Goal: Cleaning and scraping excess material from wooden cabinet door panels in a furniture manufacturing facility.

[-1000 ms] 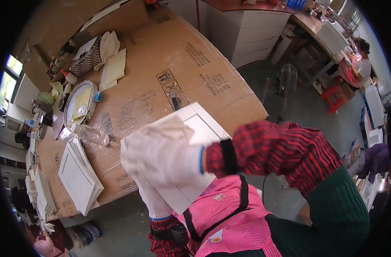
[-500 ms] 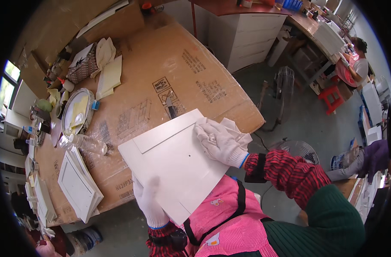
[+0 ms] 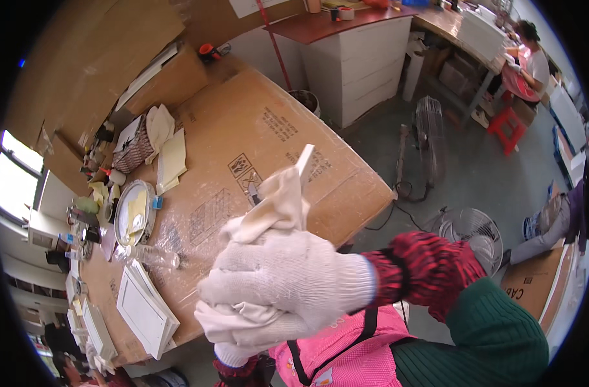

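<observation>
A thin white panel (image 3: 306, 158) is turned nearly edge-on in front of me, its far corner showing past a cloth. My right hand (image 3: 284, 274), in a white knit glove, wraps a cream cloth (image 3: 275, 203) over the panel's edge; folds of it hang out above and below the fingers. Beneath sits my gloved left hand (image 3: 233, 356), at the panel's lower end. Only its wrist part shows, as the right hand and cloth cover its fingers. Most of the panel's face is hidden too.
Cardboard covers the worktable (image 3: 210, 138). On it lie stacked white frame panels (image 3: 146, 309), a clear bottle (image 3: 156, 257), a round tray (image 3: 120, 219), yellow sheets (image 3: 172, 161) and a knife (image 3: 253, 192). Floor fans (image 3: 471, 235) stand at the right. A person (image 3: 526, 64) sits at a far bench.
The panel has swung from face-up to nearly edge-on. My right hand has moved left and nearer with the cloth, now gripping over the edge and covering my left hand.
</observation>
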`<state>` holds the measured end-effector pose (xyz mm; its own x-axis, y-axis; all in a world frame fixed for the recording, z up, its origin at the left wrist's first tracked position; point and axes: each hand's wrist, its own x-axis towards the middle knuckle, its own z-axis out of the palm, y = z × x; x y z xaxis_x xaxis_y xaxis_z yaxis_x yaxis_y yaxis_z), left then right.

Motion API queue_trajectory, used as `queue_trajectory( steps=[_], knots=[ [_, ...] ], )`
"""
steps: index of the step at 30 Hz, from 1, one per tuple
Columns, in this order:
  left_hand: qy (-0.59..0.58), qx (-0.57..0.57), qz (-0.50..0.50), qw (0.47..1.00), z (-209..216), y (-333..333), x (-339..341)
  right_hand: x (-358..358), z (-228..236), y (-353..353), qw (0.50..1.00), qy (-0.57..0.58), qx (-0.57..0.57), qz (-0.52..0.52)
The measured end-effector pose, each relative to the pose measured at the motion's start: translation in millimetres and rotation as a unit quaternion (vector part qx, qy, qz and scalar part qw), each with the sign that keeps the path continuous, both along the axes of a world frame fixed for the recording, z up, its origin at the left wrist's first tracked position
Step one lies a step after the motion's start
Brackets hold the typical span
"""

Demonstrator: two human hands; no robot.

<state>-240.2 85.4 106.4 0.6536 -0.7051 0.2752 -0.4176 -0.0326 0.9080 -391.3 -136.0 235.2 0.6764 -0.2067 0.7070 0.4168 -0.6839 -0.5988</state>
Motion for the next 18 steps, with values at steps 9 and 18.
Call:
queue_trajectory(
  steps=[9,18],
  knots=[
    [-0.165,0.164,0.049,0.971,32.6,11.1,1.0,-5.1,-85.3,-93.6,0.974,-0.031,-0.009,-0.225],
    [0.713,-0.175,0.109,0.670,34.2,12.3,-81.1,-71.8,-135.9,-51.1,0.968,-0.073,-0.033,-0.239]
  ],
)
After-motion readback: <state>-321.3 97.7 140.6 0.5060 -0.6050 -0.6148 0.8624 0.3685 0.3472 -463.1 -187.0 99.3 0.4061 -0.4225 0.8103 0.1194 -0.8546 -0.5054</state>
